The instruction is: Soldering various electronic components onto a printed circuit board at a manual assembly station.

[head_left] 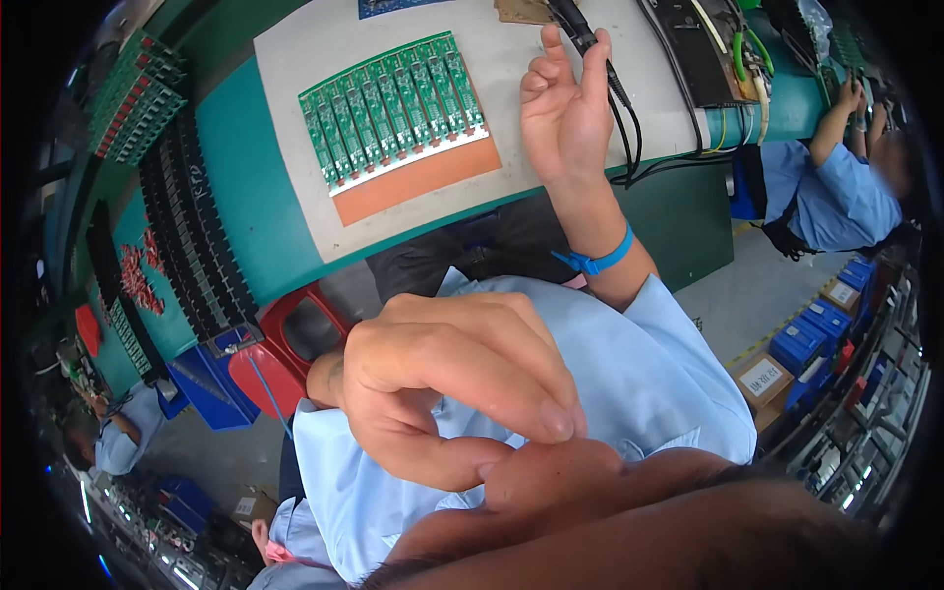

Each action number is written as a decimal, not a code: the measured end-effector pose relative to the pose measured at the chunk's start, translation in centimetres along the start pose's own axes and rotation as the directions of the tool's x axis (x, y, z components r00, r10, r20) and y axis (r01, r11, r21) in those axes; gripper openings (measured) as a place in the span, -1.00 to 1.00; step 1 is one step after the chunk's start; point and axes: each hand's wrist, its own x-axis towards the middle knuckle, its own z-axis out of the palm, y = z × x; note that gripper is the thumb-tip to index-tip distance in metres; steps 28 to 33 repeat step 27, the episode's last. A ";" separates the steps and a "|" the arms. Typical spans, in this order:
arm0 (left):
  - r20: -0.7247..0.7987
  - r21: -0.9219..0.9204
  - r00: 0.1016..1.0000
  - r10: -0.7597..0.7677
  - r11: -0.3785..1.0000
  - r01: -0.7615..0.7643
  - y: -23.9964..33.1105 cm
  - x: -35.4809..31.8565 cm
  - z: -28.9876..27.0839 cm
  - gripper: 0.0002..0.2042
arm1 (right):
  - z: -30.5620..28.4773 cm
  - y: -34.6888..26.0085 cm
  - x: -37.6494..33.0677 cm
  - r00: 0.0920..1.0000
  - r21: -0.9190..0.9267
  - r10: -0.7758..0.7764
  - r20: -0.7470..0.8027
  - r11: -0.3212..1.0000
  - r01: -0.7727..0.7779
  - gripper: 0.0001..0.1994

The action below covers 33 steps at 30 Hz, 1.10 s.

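My right hand (565, 113), a blue strap (598, 259) on its wrist, is raised over the grey mat (295, 69) and holds a black pen-shaped tool (580, 29) between its fingers. The tool's black cable (629, 128) hangs down beside the palm. Left of that hand a green panel of circuit boards (393, 103) lies on an orange board (423, 177). My left hand (442, 393) is very close to the camera. Its fingers are curled shut with nothing visible in them, and the fingertips touch a blurred skin-coloured part at the lower edge.
Black trays (192, 226) and stacked green boards (138, 93) line the teal bench at left. A dark device (703, 49) with wires sits at the top right. A co-worker in blue (836, 192) works at right. A red stool (295, 329) and blue crates (801, 339) stand below.
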 end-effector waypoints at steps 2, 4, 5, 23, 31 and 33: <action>0.016 -0.012 0.999 -0.045 0.999 0.045 0.2 1.0 -0.7 -0.84 | 0.2 0.0 0.5 0.998 -0.064 -0.067 -0.012 0.996 0.066 -0.61; 0.035 -0.012 0.998 -0.060 0.998 0.060 0.4 1.8 -1.0 -0.87 | 1.0 -0.2 0.6 0.990 -0.162 -0.144 0.002 0.976 0.142 -0.61; 0.057 -0.020 0.997 -0.055 0.998 0.056 0.4 2.3 -1.0 -0.87 | 1.4 -0.4 0.5 0.981 -0.224 -0.193 0.014 0.956 0.191 -0.61; 0.082 -0.013 0.997 -0.003 1.000 0.004 1.3 -0.9 0.5 -0.74 | -3.0 -3.5 -1.0 0.810 -0.551 -0.347 0.472 0.601 0.579 -0.50; 0.056 0.122 0.996 -0.064 0.991 0.057 1.4 -0.9 -1.8 -0.75 | -3.3 -1.9 -0.6 0.826 -0.457 -0.259 0.500 0.732 0.506 -0.49; 0.056 0.122 0.996 -0.064 0.991 0.057 1.4 -0.9 -1.8 -0.75 | -3.3 -1.9 -0.6 0.826 -0.457 -0.259 0.500 0.732 0.506 -0.49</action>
